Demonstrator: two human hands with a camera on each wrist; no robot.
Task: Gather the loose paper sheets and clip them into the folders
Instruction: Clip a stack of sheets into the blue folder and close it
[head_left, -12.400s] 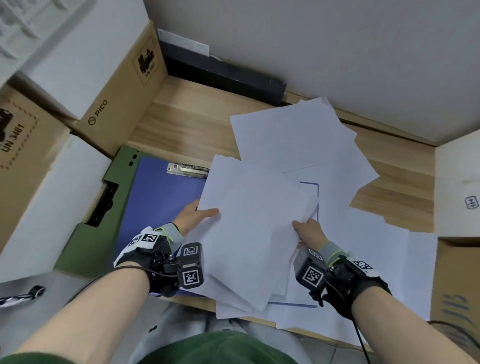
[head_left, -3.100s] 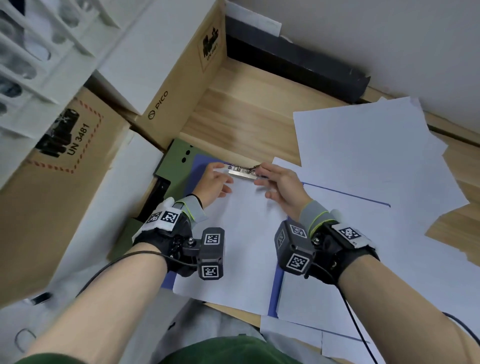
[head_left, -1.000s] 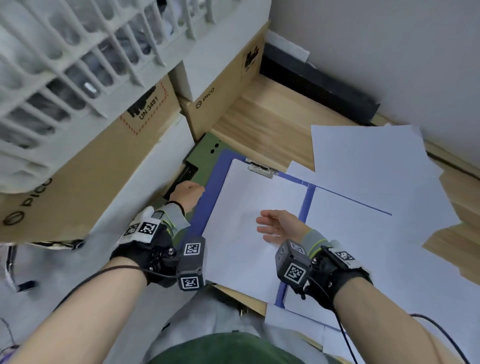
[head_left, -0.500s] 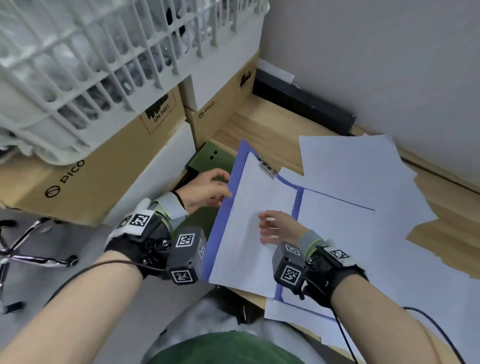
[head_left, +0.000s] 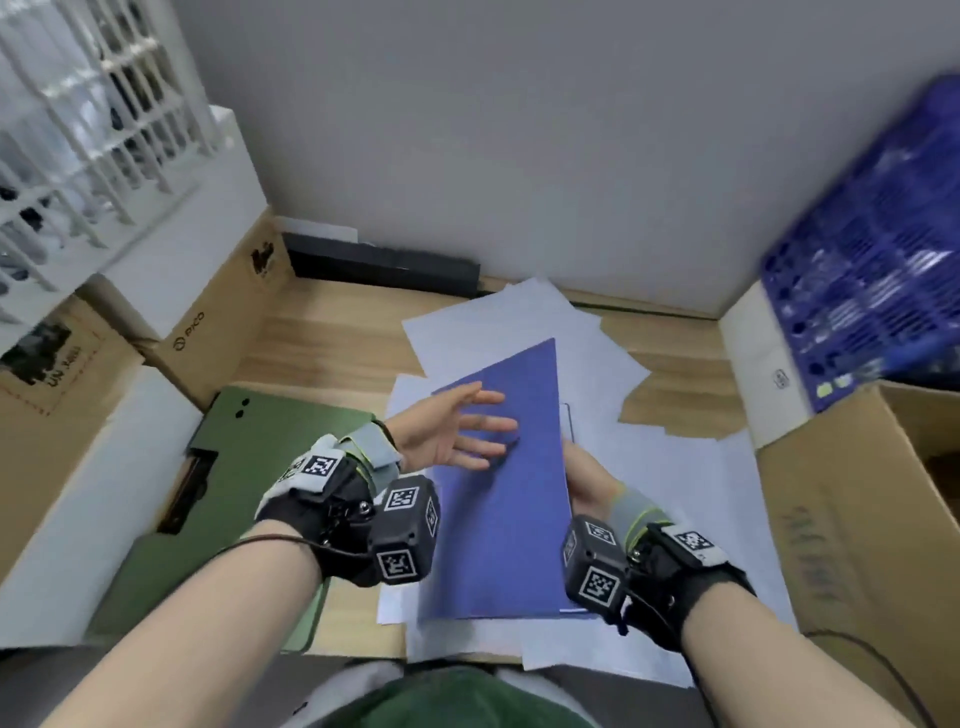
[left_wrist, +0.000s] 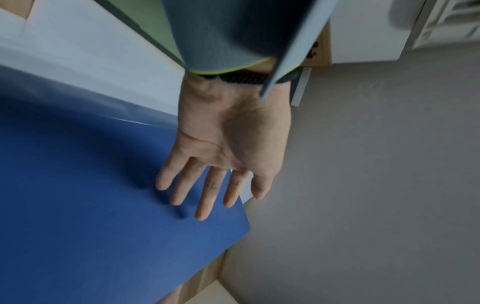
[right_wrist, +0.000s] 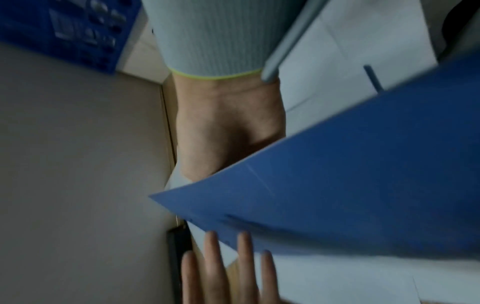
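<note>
Blue folder (head_left: 498, 499), centre frame, atop loose sheets (head_left: 670, 499). Your left hand (head_left: 447, 436) lies flat, fingers straight, on its cover; right hand (head_left: 587, 483), fingers extended, supports beneath. Press evenly while closing.

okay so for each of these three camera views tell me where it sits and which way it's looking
Head: worn on the head, looking down at the desk, blue folder, both forearms.
Left wrist: along the left hand, open fingers over the blue folder.
Right wrist: along the right hand, under the blue folder.
Shared: the blue folder appears in all three.
</note>
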